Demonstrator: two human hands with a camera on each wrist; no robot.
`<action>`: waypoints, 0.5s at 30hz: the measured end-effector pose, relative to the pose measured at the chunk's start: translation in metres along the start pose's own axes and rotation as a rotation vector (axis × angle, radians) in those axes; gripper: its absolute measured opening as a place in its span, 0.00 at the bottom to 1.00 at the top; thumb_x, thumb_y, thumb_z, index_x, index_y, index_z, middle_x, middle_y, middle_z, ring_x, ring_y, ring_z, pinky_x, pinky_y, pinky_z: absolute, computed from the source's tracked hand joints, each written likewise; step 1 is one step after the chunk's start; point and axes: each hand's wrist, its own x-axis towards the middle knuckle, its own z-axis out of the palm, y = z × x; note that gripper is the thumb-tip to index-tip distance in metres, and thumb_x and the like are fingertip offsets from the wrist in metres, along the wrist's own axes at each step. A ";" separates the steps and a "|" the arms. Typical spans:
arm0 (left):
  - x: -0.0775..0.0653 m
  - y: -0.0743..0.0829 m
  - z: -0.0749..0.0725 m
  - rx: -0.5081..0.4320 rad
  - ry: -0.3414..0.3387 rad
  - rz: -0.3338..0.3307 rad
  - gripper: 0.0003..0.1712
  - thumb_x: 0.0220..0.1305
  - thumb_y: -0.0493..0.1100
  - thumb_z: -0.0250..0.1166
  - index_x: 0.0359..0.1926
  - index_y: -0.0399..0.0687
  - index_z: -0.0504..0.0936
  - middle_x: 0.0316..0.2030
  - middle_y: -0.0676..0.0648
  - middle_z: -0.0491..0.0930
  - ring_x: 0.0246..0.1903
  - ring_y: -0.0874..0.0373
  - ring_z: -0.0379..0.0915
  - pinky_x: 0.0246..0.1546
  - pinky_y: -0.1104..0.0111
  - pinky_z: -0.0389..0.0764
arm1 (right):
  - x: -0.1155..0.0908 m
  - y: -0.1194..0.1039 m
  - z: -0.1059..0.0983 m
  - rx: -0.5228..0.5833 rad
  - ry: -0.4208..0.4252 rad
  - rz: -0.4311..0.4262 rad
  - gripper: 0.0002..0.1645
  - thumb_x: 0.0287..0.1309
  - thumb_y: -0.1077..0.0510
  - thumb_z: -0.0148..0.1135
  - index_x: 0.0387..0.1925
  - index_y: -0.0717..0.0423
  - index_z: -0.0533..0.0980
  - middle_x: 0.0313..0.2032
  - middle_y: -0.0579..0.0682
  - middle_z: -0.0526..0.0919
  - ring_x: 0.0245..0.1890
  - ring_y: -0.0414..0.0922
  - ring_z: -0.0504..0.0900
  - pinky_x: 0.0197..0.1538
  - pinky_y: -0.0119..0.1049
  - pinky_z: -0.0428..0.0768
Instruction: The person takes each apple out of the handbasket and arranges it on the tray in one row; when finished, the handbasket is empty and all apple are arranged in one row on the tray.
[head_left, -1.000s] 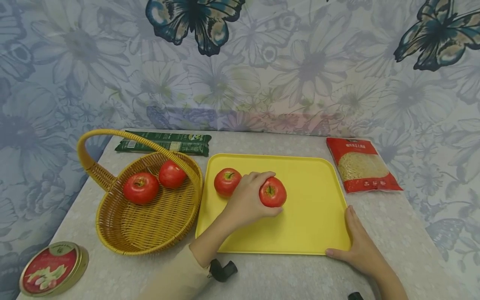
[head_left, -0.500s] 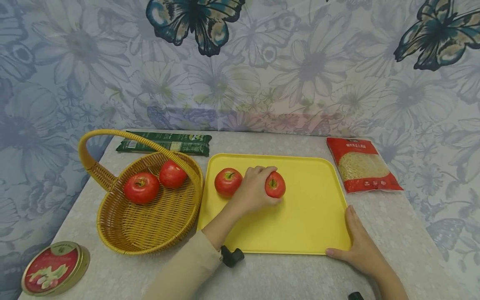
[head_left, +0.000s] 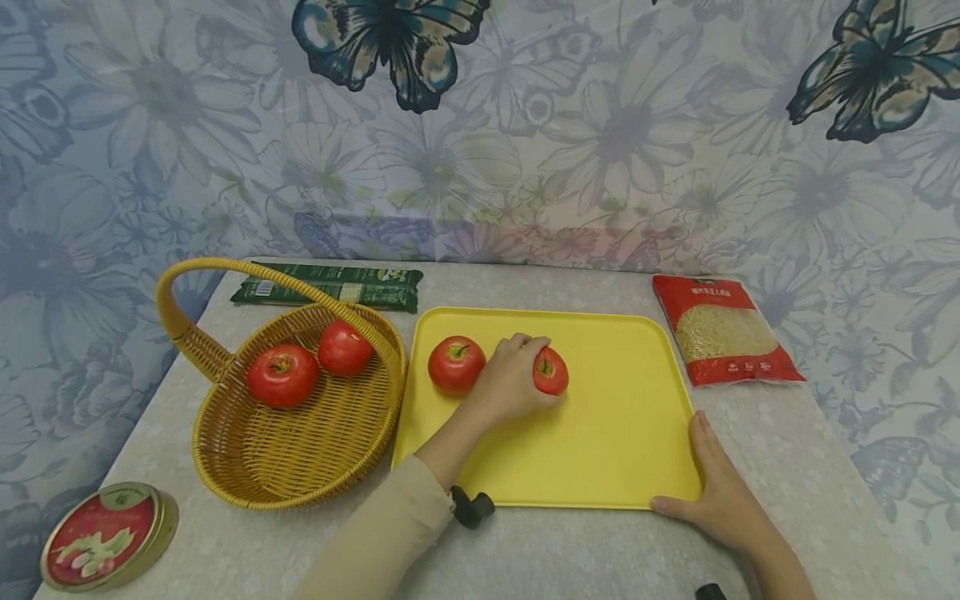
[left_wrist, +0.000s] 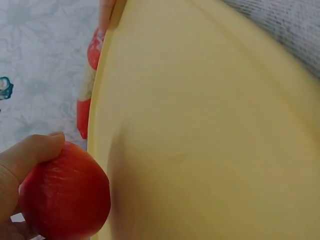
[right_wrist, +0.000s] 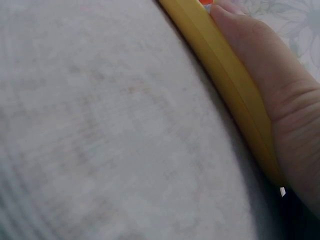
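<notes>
In the head view my left hand (head_left: 517, 379) grips a red apple (head_left: 551, 372) over the middle of the yellow tray (head_left: 615, 442). The left wrist view shows the thumb on the side of this apple (left_wrist: 70, 195), close to the tray's surface; whether it touches cannot be told. A second apple (head_left: 456, 365) sits on the tray left of that hand. My right hand (head_left: 722, 492) rests against the tray's near right corner, fingers along the right edge and thumb at the front edge. Its thumb (right_wrist: 270, 65) lies along the rim in the right wrist view.
A wicker basket (head_left: 300, 454) with a tall handle stands left of the tray, holding two apples (head_left: 282, 376). Behind it lies a green packet (head_left: 375, 283). A red packet (head_left: 723, 329) lies at the back right, and a round tin (head_left: 105, 537) at the front left.
My left hand has moved slightly right and away, carrying the apple down toward the tray, with little motion over the last half second. My right hand has stayed at the tray corner.
</notes>
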 end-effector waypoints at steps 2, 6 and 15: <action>0.001 0.000 0.001 0.034 -0.001 0.002 0.49 0.48 0.59 0.77 0.70 0.54 0.68 0.65 0.46 0.70 0.61 0.49 0.67 0.57 0.54 0.78 | 0.000 -0.001 0.000 0.001 -0.004 0.007 0.82 0.43 0.36 0.77 0.77 0.54 0.26 0.78 0.60 0.27 0.78 0.64 0.32 0.74 0.66 0.38; 0.002 0.001 0.000 0.080 -0.004 -0.005 0.50 0.48 0.59 0.77 0.70 0.50 0.69 0.64 0.45 0.71 0.61 0.49 0.67 0.59 0.55 0.78 | 0.000 -0.003 0.000 0.005 -0.010 0.022 0.82 0.43 0.35 0.77 0.77 0.54 0.27 0.78 0.59 0.27 0.78 0.64 0.32 0.73 0.68 0.39; 0.005 0.003 -0.005 -0.007 -0.029 -0.104 0.54 0.48 0.54 0.79 0.72 0.42 0.63 0.66 0.42 0.69 0.65 0.45 0.64 0.64 0.54 0.74 | 0.000 -0.006 -0.001 0.009 -0.021 0.039 0.83 0.42 0.35 0.77 0.77 0.54 0.26 0.78 0.59 0.26 0.78 0.65 0.32 0.72 0.70 0.41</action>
